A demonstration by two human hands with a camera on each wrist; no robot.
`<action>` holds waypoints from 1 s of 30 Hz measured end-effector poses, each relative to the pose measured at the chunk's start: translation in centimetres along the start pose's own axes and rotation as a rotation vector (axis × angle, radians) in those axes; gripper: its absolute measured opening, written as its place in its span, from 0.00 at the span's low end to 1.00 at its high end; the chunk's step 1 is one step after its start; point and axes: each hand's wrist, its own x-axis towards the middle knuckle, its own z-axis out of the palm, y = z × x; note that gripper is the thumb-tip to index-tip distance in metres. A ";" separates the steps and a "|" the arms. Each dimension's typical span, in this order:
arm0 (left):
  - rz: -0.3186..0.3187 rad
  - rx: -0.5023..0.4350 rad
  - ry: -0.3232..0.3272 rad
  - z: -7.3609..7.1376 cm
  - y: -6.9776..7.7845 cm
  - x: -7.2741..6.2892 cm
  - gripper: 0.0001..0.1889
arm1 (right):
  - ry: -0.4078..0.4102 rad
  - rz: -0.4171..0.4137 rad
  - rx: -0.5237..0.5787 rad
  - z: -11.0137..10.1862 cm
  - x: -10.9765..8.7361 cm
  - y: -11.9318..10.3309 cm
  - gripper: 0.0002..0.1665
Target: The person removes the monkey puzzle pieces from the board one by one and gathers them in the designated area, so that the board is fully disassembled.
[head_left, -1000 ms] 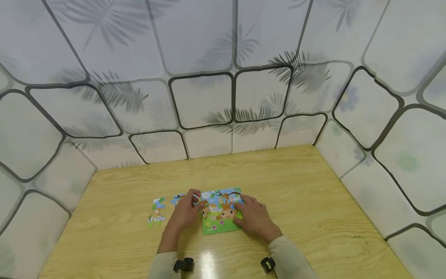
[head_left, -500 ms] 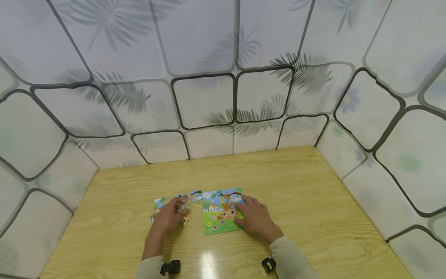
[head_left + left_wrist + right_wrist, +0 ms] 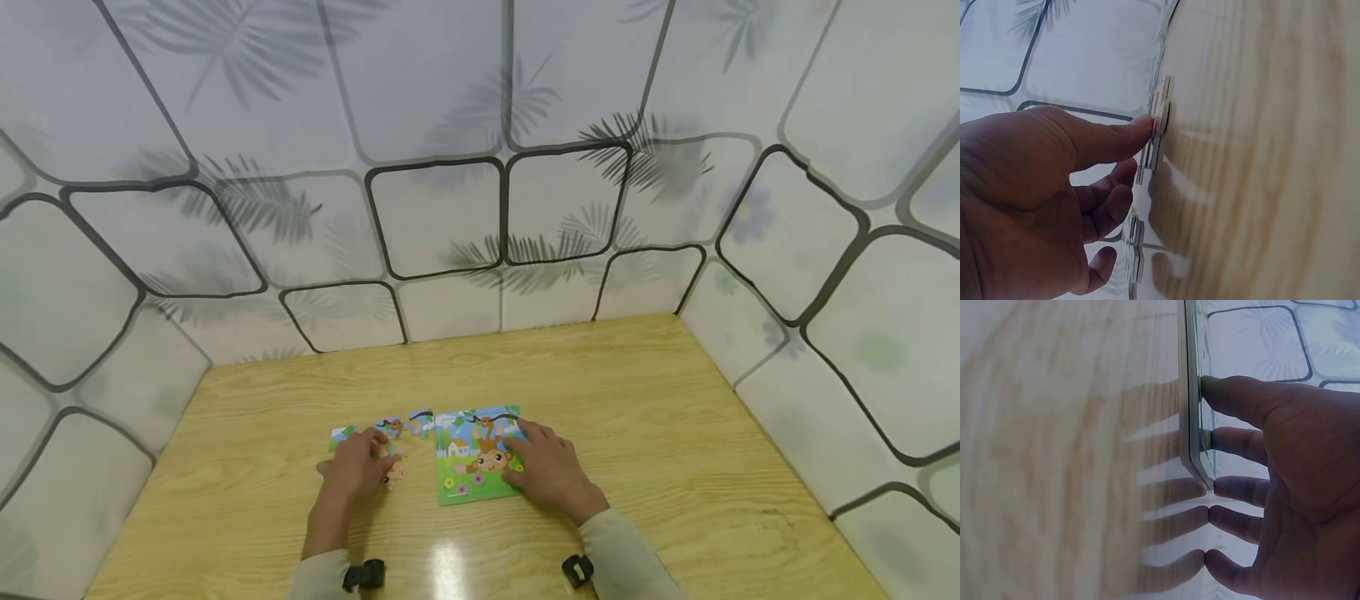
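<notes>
A square jigsaw board (image 3: 457, 483) with a monkey picture lies at the middle of the table. On its right side rests my right hand (image 3: 551, 468); in the right wrist view the thumb (image 3: 1229, 394) touches the board's face, and the other fingers are spread at its edge and on the tabletop. Left of the board, my left hand (image 3: 354, 468) holds a jigsaw piece (image 3: 394, 470) with part of a monkey's face, low at the table. The left wrist view shows the thumb (image 3: 1125, 137) against this piece; the index finger is mostly hidden.
Two loose jigsaw pieces, one (image 3: 422, 423) touching or close to the board and one (image 3: 390, 428) beside it, lie behind the left hand. Another piece (image 3: 342, 433) is partly covered by that hand. Patterned white panels (image 3: 450, 308) enclose the wooden table (image 3: 637, 400).
My left hand has moved left with the monkey-face piece, away from the board's left edge, uncovering the pieces behind. The right hand stays on the board.
</notes>
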 end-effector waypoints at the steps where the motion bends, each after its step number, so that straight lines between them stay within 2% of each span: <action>1: 0.002 -0.007 0.003 0.0 0.0 0.0 0.14 | 0.001 0.000 -0.001 0.0 0.0 0.0 0.29; 4: 0.035 -0.072 0.009 0.3 0.1 0.1 0.15 | 0.003 0.000 -0.003 0.1 0.0 0.1 0.29; 8: 0.103 -0.190 0.011 1.4 0.7 0.3 0.13 | 0.001 0.000 -0.005 0.1 0.0 0.1 0.30; 12: 0.155 -0.214 0.009 2.4 2.1 0.5 0.11 | 0.001 -0.002 0.001 0.1 -0.1 0.1 0.30; 23: 0.223 -0.076 0.007 4.4 6.3 0.4 0.09 | 0.000 0.012 0.097 0.3 -0.1 0.5 0.34; 27: 0.270 -0.072 -0.027 5.0 7.6 0.2 0.10 | 0.006 0.031 0.120 0.1 -0.3 0.9 0.39; 30: 0.282 -0.067 -0.072 5.4 8.6 0.1 0.14 | 0.005 0.028 0.104 0.0 -0.5 1.2 0.43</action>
